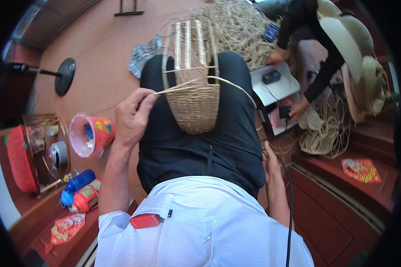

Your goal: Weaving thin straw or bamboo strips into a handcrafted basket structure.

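Observation:
A tapering woven straw basket [194, 107] rests between my thighs, its lower part closely woven and its upper frame of bare stakes open. My left hand [138, 111], beside the basket's left edge, pinches a pale straw cord [236, 84] between thumb and finger. That cord crosses the front of the basket at the top of the weave, then curves over my right thigh and drops out of sight. Low beside that thigh, my right hand [270, 164] is partly hidden; its fingers look closed, but what they hold does not show clearly.
A heap of loose straw cord [236, 31] covers the floor ahead. At right, another person's hands [298, 109] handle a black device by a white box [276, 84]. A lined bin [91, 133] and several bottles [80, 180] are at left. A black cable [290, 200] hangs at right.

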Demonstrator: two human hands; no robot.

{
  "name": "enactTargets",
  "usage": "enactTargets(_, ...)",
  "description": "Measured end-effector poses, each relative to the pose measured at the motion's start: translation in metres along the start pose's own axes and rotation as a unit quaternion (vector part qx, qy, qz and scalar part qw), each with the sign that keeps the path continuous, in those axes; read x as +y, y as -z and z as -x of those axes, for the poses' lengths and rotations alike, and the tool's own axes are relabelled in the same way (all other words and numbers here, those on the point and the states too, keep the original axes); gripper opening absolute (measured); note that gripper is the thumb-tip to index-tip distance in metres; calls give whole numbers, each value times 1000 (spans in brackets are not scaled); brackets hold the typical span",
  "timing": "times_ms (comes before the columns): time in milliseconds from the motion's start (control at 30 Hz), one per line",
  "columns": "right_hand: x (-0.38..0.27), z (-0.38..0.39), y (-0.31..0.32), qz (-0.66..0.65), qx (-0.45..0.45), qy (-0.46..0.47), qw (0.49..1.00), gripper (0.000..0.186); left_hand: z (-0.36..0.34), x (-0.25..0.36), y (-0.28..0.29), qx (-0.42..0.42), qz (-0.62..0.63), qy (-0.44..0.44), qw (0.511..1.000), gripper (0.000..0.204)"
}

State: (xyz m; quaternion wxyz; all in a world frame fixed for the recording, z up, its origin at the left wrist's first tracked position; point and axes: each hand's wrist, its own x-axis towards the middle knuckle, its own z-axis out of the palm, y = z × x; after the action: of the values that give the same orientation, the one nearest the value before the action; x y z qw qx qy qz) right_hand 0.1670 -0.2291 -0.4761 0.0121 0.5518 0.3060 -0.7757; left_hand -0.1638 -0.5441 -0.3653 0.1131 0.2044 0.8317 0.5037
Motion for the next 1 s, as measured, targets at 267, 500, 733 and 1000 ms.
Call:
enactTargets(267,0,-26,-15,-284,39,65,956,46,-5,2,8,12,-180,-76,981,12)
enactTargets(500,33,-34,14,-366,-50,-37,928,71,-8,8,9,-16,-214,-92,972,11)
enactTargets(733,-32,17,18,-402,-170,68,897,66,-10,5,21,-20,-272,-100,957,10)
enactTargets(1000,-80,34,-84,-116,-79,359,923,31,-15,9,18,-7,-270,-149,951,9)
